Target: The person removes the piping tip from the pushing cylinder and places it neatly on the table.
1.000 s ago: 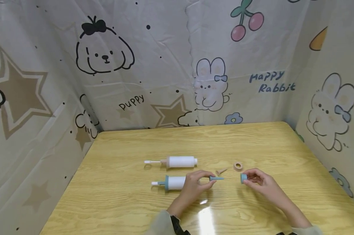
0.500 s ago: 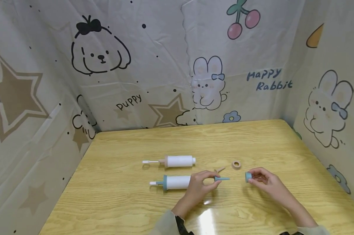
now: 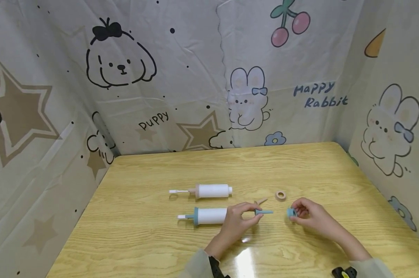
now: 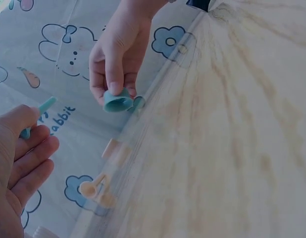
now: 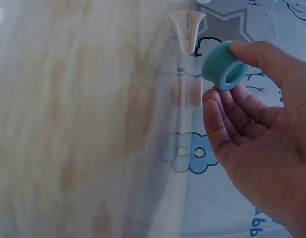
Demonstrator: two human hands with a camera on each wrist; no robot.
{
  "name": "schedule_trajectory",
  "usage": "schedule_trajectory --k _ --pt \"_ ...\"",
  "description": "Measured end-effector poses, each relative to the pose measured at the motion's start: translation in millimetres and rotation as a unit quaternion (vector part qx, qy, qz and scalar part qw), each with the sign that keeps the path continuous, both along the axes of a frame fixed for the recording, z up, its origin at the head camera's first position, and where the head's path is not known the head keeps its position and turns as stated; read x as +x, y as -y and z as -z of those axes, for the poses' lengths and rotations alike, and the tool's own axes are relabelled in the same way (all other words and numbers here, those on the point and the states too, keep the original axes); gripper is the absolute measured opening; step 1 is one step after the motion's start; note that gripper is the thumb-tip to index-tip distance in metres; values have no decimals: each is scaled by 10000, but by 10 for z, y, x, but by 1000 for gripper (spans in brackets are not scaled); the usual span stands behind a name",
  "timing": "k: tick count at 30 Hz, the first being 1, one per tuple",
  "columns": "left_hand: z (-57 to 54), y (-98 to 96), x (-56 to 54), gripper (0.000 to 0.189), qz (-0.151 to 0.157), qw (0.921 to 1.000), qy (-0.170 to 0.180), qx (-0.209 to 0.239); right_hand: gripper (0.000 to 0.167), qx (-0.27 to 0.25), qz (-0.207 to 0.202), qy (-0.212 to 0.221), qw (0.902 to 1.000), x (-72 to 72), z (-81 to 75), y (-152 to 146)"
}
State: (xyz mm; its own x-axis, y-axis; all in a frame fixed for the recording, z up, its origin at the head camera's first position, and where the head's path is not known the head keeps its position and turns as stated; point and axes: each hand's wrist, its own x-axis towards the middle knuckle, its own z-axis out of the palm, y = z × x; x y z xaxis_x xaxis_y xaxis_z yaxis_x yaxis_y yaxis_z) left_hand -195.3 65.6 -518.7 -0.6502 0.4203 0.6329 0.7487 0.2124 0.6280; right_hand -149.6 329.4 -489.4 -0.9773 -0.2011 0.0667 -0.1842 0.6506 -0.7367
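My left hand [image 3: 238, 221] pinches a slim teal cone-shaped nozzle [image 3: 264, 212] between thumb and fingers, its narrow tip pointing right. Facing it, my right hand [image 3: 312, 214] holds a teal ring cap [image 3: 291, 213] with a hole through it; the right wrist view shows the ring [image 5: 225, 67] tilted between thumb and fingertips. A gap separates nozzle and ring. Behind the left hand lies a white tube with a teal collar and plunger [image 3: 209, 216], its right end hidden by that hand. Farther back is a matching white tube with a beige collar [image 3: 213, 190].
A beige nozzle [image 3: 261, 201] and a beige ring cap [image 3: 280, 196] lie on the wooden table [image 3: 143, 247] just beyond the hands. Printed cloth [image 3: 192, 46] hangs around the table's back and sides.
The right hand has turned the teal ring so its hole shows more, after shifting a little right. The left hand moved slightly right with the nozzle. The head view shifted slightly.
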Motion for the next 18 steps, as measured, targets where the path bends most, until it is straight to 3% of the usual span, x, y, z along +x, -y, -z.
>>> schedule_trajectory --k 8,13,18 --pt "-20 -3 19 11 83 9996 239 -103 30 583 -289 61 9979 -9 -7 14" --pt "-25 -1 28 11 90 9991 380 -169 28 694 -394 5 9968 -17 24 4" --pt "-28 -4 32 11 55 9993 297 -228 26 785 -387 48 9961 -28 52 0"
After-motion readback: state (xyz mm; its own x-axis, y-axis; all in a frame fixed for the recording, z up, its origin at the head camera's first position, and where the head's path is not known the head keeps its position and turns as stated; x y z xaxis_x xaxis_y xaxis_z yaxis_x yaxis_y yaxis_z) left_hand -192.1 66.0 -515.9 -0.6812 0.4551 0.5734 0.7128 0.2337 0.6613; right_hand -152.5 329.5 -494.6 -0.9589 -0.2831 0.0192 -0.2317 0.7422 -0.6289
